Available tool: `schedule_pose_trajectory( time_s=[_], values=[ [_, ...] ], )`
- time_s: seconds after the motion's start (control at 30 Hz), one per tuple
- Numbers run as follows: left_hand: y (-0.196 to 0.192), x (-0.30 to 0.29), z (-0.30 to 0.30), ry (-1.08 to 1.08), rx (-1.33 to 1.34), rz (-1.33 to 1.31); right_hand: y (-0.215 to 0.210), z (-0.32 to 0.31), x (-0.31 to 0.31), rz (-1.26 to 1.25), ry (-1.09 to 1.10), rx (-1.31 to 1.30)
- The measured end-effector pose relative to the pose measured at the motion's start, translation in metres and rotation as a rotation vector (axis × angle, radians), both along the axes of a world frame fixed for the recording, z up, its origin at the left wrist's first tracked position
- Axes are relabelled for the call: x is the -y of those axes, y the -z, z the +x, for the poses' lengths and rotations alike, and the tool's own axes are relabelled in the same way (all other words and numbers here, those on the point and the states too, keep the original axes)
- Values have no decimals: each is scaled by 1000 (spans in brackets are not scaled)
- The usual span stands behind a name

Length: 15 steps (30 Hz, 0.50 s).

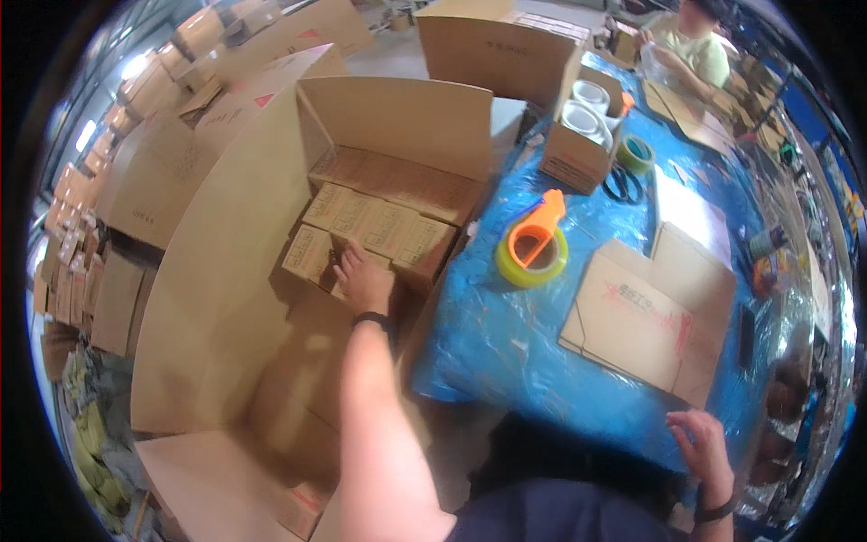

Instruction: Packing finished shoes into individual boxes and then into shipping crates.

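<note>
My left hand (364, 282) reaches into a large open brown carton, its fingers apart and resting on the small printed boxes. These small cardboard boxes (366, 222) are packed side by side at the far end of the large carton (203, 298). Part of the front row lies hidden under my palm. Over the near right edge of the table, my right hand (703, 449) hangs with loosely bent fingers and nothing in it. Nearest to it is a folded flat cardboard piece (632, 316) with red print.
Blue plastic sheeting covers the table (488, 352). On it are a tape roll (533, 257) with an orange dispenser, a green tape roll (635, 155) and a box of white rolls (578, 163). A person (691, 54) works at the far right. Stacked cartons (149, 181) stand left.
</note>
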<state>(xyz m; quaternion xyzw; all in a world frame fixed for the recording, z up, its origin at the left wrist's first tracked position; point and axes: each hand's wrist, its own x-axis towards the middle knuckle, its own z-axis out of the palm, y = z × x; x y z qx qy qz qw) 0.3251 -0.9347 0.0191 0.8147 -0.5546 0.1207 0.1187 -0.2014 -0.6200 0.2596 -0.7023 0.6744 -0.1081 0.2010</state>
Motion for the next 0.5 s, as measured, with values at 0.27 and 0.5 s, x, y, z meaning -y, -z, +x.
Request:
schedule_pose_trajectory(
  time_s=[0.27,0.5],
  values=[
    [-193,-115,-172,950,-1068,-78,74,-149,11,-76,107,-134],
    [-113,-139,-315,1129,-49,280,116,-174,27,-164,-147,-104]
  ],
)
